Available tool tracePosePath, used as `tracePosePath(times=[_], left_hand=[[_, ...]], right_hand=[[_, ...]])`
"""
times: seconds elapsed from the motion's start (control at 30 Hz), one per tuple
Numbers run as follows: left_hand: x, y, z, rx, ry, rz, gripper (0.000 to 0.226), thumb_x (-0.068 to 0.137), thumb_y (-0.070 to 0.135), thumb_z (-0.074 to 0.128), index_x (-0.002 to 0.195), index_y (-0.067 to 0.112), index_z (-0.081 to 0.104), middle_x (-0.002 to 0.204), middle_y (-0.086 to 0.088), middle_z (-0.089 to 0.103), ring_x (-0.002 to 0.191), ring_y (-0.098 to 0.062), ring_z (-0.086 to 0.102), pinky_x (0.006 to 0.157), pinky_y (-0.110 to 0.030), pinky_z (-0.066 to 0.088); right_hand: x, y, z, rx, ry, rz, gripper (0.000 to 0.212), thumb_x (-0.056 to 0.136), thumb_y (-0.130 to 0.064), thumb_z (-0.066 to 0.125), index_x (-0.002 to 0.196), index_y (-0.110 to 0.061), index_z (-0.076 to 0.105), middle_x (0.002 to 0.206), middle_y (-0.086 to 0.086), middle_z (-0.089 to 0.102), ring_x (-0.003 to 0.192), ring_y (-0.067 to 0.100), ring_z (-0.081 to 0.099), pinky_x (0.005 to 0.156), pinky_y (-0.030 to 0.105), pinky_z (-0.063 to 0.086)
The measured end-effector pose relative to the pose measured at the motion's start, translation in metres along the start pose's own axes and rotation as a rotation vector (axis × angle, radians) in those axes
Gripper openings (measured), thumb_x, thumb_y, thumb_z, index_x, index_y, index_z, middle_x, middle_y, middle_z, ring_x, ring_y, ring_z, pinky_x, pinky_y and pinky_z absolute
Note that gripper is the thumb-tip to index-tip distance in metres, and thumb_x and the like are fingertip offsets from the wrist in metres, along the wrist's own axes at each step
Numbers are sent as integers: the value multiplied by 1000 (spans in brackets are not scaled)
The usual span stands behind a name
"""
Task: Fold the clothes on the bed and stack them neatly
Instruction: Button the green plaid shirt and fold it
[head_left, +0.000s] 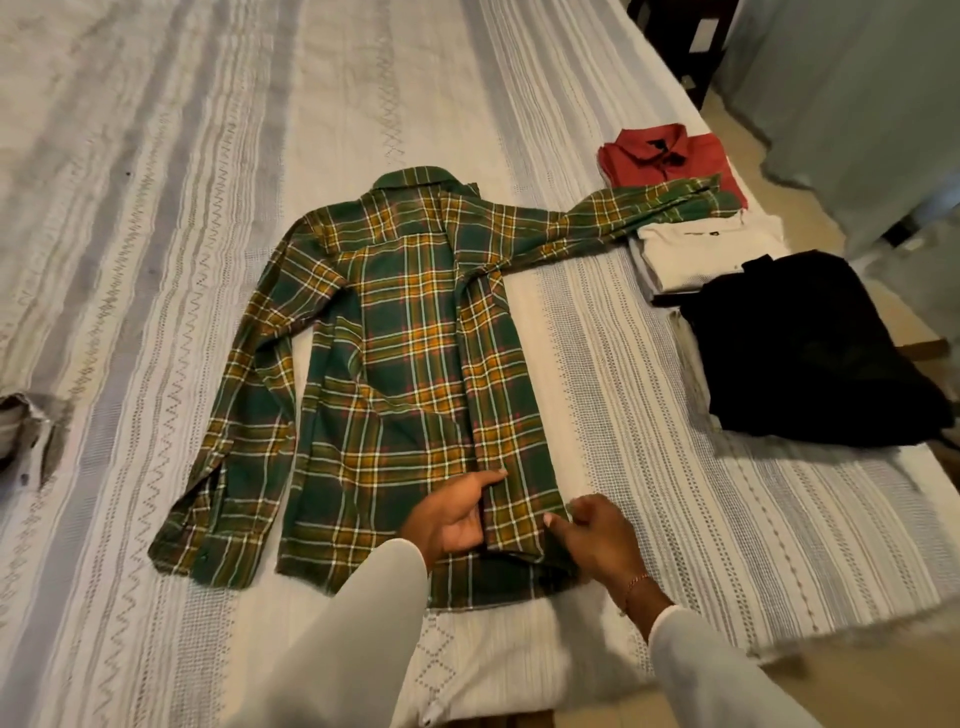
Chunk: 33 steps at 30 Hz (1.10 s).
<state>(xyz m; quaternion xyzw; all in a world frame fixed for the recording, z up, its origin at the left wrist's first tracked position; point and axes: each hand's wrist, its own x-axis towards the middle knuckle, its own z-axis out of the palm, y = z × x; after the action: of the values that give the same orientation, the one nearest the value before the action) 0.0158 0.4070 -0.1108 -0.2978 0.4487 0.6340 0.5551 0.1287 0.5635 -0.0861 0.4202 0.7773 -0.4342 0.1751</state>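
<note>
Both hands' grip pinches one plaid shirt; three folded garments nearby.

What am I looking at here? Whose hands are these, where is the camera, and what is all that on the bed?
There is no machine: a person wears a camera on the head, looking down at their own hands. On the bed lies a green plaid shirt, back up. The left hand and right hand pinch its folded right edge near the hem. One sleeve reaches toward folded clothes: a red shirt, a white garment and a black garment.
</note>
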Motion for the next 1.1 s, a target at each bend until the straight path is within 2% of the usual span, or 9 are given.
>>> tracePosePath(times=[0.07, 0.17, 0.27, 0.4, 0.5, 0.6, 0.67, 0.83, 1.1], left_hand=[[-1, -10, -4, 32, 0, -2, 43, 95, 10, 64, 136, 5, 53, 124, -22, 68, 114, -40, 67, 101, -57, 51], [-9, -19, -5, 78, 18, 6, 46, 91, -1, 66, 131, 11, 49, 128, -21, 64, 113, -45, 65, 90, -65, 53], [-16, -24, -6, 76, 49, 17, 50, 89, -5, 68, 132, 10, 49, 131, -19, 61, 115, -44, 63, 87, -63, 56], [-22, -28, -4, 68, 88, 25, 48, 86, -5, 71, 128, 7, 51, 128, -18, 62, 113, -40, 65, 82, -57, 60], [-23, -34, -1, 62, 118, 38, 52, 84, -5, 74, 129, 6, 51, 126, -18, 65, 109, -38, 68, 82, -54, 61], [-23, -43, -1, 15, 129, 68, 47, 86, -9, 70, 129, 3, 53, 124, -21, 67, 109, -40, 68, 85, -54, 60], [-21, -45, -1, 12, 126, 82, 45, 87, -8, 68, 129, 2, 55, 122, -20, 68, 110, -39, 68, 84, -53, 60], [-21, -44, 1, 50, 141, 80, 41, 88, -5, 70, 125, 4, 57, 122, -19, 68, 108, -37, 69, 87, -53, 59], [-20, -45, -3, 53, 153, 80, 34, 92, 5, 69, 124, 4, 59, 117, -17, 72, 104, -33, 72, 79, -47, 62]], right_hand=[[7, 4, -2, 86, -62, 40, 35, 82, -37, 82, 105, -17, 66, 105, 1, 69, 101, 23, 65, 92, 36, 55], [5, 0, -6, 137, -213, 68, 35, 83, -35, 82, 95, -3, 74, 94, 13, 76, 94, 33, 71, 87, 45, 60], [0, 0, -15, 195, -286, 84, 45, 84, -36, 81, 100, 4, 70, 93, 16, 75, 92, 35, 71, 78, 44, 62], [-6, 10, -21, 362, -360, 127, 33, 84, -27, 81, 98, 1, 70, 89, 17, 77, 85, 35, 75, 78, 53, 62], [-7, 20, -15, 235, -210, 27, 33, 81, -34, 84, 95, -10, 66, 90, 11, 76, 81, 28, 74, 75, 47, 63], [-17, 30, -9, 10, -138, -238, 64, 71, -47, 89, 116, -26, 48, 104, -9, 64, 92, 15, 68, 70, 21, 58], [-22, 45, -1, -90, -121, -398, 82, 65, -47, 92, 124, -33, 38, 113, -12, 56, 98, 12, 64, 77, 19, 57], [-25, 78, 14, -154, 168, -630, 45, 83, -13, 80, 119, -21, 55, 113, -2, 63, 96, 16, 65, 85, 27, 58], [-29, 116, 18, -330, 354, -800, 21, 81, -26, 83, 89, -20, 64, 81, -4, 68, 65, 11, 64, 63, 16, 52]])
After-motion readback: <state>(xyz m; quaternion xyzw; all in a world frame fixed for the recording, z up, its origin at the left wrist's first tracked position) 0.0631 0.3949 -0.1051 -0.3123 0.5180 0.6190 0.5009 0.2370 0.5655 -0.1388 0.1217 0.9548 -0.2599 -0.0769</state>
